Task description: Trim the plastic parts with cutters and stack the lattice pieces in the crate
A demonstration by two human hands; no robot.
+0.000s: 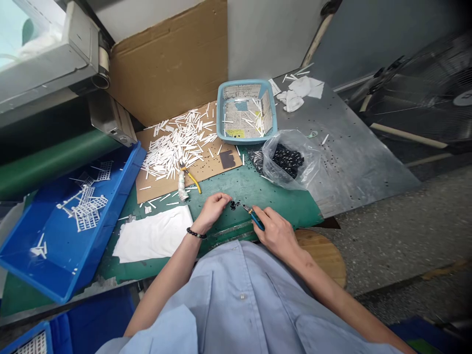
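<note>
My left hand [213,210] rests on the green mat [236,189] with its fingers curled in a pinch next to a small black part [233,204]; whether it grips the part is unclear. My right hand [275,231] is closed around blue-handled pliers [254,219], whose tip points left at the black part. A clear plastic bag of black parts [287,160] lies just beyond the hands. A heap of white plastic sticks [177,145] covers a cardboard sheet [221,164] farther back.
A light blue basket [246,110] stands behind the bag. Yellow-handled cutters [191,179] lie by the sticks. A large blue tray [73,216] with white plastic frames sits left, a white cloth [153,236] beside it. White gloves [300,91] lie on the grey metal sheet [350,147].
</note>
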